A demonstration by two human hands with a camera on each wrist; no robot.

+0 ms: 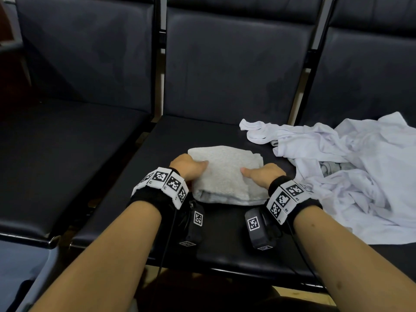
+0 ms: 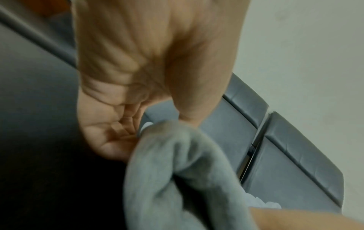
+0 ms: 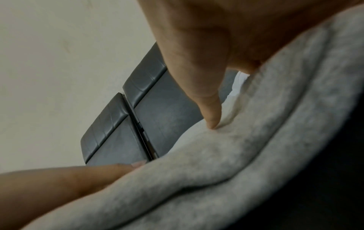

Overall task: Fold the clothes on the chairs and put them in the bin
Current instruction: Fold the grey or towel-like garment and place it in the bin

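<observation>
While both forearms enter from the bottom of the head view, the left hand [image 1: 188, 167] and right hand [image 1: 262, 174] sit on opposite short sides of a folded grey towel [image 1: 227, 172] at frame centre. That bundle lies on the middle chair seat [image 1: 202, 134], with its long axis running roughly toward the backrest, slightly tilted to the upper left.

Left hand: thumb on top, fingers tucked under the left edge; the left wrist view shows cloth bunched against the palm, so it is grasping the towel. Right hand: thumb lies on top, and the right wrist view shows the fingers curling over the towel's right edge; judged a grasp as well, though the fingertips are hidden.

Key relation: the towel lies directly between the two hands, each equally near, grips on opposite flanks. Judgement: the fold looks complete, and a level two-handed lift should keep the layers together.

Farther right, a crumpled white shirt [image 1: 351, 167] sprawls over the seam between the middle and right seats, just beside the right hand, still unfolded. No bin is visible in any view, so its direction cannot be told.
</observation>
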